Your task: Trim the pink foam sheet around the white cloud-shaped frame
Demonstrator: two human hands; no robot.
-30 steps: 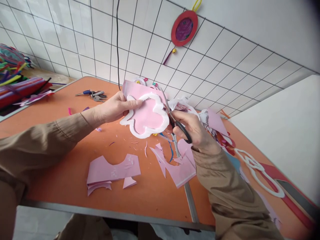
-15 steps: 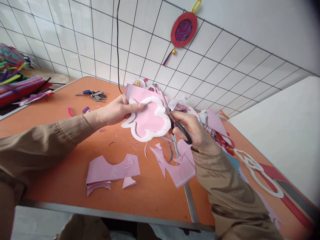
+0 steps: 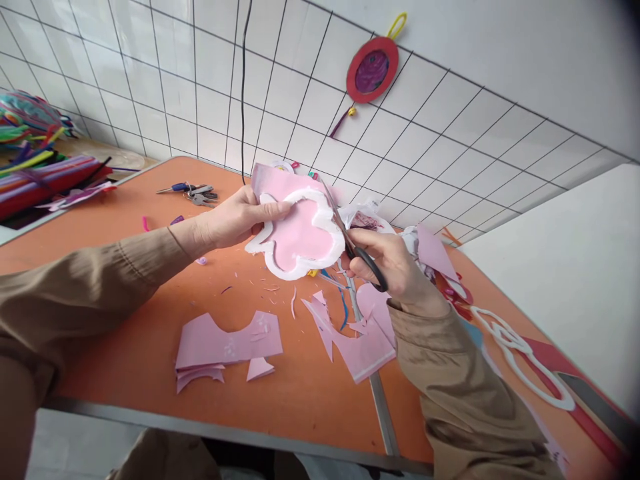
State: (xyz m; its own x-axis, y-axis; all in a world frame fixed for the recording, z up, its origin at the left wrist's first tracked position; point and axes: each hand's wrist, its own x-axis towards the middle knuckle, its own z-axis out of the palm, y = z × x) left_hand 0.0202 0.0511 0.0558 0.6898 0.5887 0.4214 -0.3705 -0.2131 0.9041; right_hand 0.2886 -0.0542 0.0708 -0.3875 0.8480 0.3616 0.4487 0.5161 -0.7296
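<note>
- Slightly raised against the bench (image 3: 310, 407) since the earlier frame, the pink flower piece (image 3: 305, 233) with its puffy white border now uncovers a yellow bit (image 3: 313, 273) below its lower edge.
- Left hand (image 3: 233, 219): the fingers are closed on the flower piece at its left side, thumb flat on the pink face and the others behind, holding it above the bench.
- Right hand (image 3: 387, 263): the fingers are curled closed around the black handle of the scissors (image 3: 373, 268), whose blades point up and away along the piece's right edge; how far apart the blades are, I cannot tell.
- A plain pink flap extends past the white border at the far side.
- Pink offcuts lie nearer the person: a notched one (image 3: 225, 347) to the left, a small one (image 3: 260, 368) just beside it, and a larger one (image 3: 363, 353) to the right.
- Keys (image 3: 200, 195) rest beyond the left forearm.
- White looped strips (image 3: 545, 387) lie at the far right.
- A red oval ornament (image 3: 373, 69) hangs against the tiled wall (image 3: 210, 100).
</note>
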